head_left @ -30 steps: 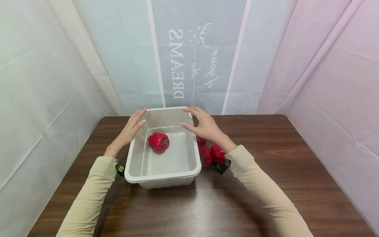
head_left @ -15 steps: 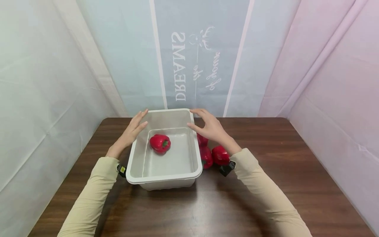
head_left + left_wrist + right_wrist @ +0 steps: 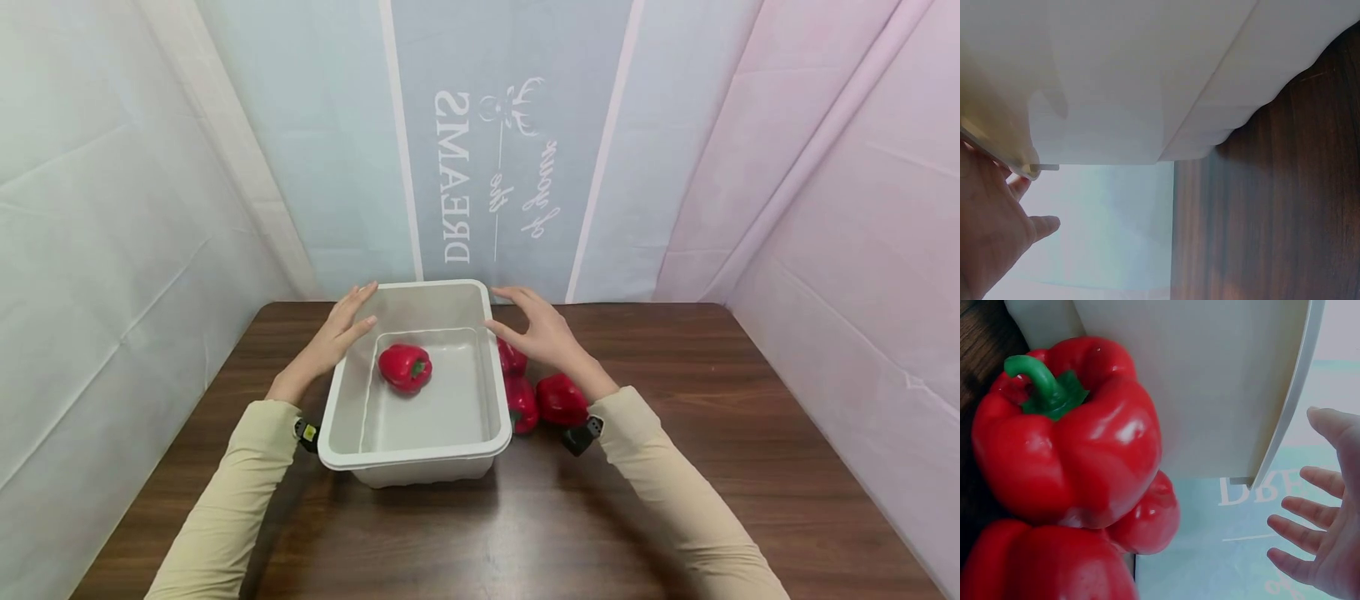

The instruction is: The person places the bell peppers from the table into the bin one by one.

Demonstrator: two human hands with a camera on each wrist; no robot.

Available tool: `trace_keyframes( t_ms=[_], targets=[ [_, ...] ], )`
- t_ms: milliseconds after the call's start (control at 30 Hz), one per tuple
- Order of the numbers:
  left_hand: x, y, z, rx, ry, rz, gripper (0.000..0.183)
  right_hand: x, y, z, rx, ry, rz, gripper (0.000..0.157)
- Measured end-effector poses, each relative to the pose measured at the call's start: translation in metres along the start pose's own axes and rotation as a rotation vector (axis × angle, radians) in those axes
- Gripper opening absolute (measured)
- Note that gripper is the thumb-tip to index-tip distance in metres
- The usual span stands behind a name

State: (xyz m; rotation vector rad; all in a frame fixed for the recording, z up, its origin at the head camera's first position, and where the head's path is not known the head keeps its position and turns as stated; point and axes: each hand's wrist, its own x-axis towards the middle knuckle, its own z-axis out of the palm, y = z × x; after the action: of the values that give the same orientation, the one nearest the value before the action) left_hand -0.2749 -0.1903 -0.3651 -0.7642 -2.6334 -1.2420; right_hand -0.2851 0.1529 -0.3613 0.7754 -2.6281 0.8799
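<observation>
A white plastic tub (image 3: 412,457) stands on the table, with one red bell pepper (image 3: 405,367) lying on its floor, stem to the right. Fingers extended, my left hand (image 3: 337,331) is at the tub's far left rim; the left wrist view has its fingers right by the rim's underside. On the other side my right hand (image 3: 542,333) hovers beside the right rim, thumb and fingers spread and holding nothing. Below it, close against the tub's right wall, lie a red bell pepper (image 3: 521,406) and another bell pepper (image 3: 512,357) behind. A third bell pepper (image 3: 561,400) sits near the right wrist.
The dark wooden table (image 3: 675,450) extends to both sides and in front of the tub. A pale blue printed curtain (image 3: 510,167) hangs right behind the table's back edge, and white cloth walls (image 3: 862,250) flank it.
My right hand has drifted rightward, from over the tub's right rim to just outside it. The left hand stays at the left rim, and the peppers keep their places.
</observation>
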Motion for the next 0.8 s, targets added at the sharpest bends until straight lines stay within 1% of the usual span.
trace_keyframes(
  t_ms=[133,200,300,500,800],
  targets=[
    [0.006,-0.022,0.002,0.038,-0.003,0.005,0.056,-0.001,0.004,-0.002,0.019,-0.009,0.009,0.056],
    [0.008,-0.027,0.002,0.046,-0.010,0.004,0.056,-0.001,0.006,-0.002,0.023,-0.012,0.010,0.054],
    [0.008,-0.028,0.001,0.047,-0.020,0.004,0.056,-0.001,0.008,-0.002,0.018,-0.018,0.004,0.051],
    [0.011,-0.027,0.005,0.062,-0.016,-0.001,0.055,0.003,0.022,-0.001,0.021,-0.036,-0.025,0.050],
    [0.017,-0.025,0.014,0.071,-0.012,-0.051,0.055,0.011,0.044,0.001,0.018,-0.094,-0.050,0.053]
  ],
)
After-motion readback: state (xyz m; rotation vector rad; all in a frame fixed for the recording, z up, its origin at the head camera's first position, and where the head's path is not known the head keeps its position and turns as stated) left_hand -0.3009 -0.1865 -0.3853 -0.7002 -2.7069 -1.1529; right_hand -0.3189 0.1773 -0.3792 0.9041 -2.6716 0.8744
